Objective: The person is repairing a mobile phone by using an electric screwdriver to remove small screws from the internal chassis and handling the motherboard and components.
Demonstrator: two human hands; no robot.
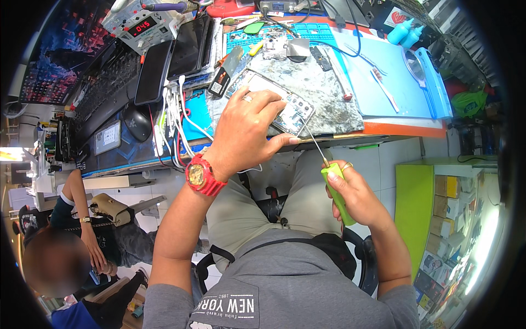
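Observation:
An opened smartphone (pixel 298 111) lies at an angle near the bench's front edge, its circuit board and camera openings showing at the right end. Across it rests my left hand (pixel 245 125), fingers bent over the top and thumb along the near edge, gripping it; the hand covers much of its middle. My right hand (pixel 350 189) is closed round the bright green handle of a screwdriver (pixel 336 204). The thin metal shaft slants up to the left, and its tip meets the right end of the phone. Whether it sits on a screw is too small to tell.
White cables (pixel 176 112) hang left of the phone. Beyond stand dark phones (pixel 153 72), a mouse (pixel 137 122) and a power supply (pixel 143 26). A tweezers-like white tool (pixel 386 90) lies on the blue mat (pixel 356 104) at right. Another person (pixel 82 219) sits at lower left.

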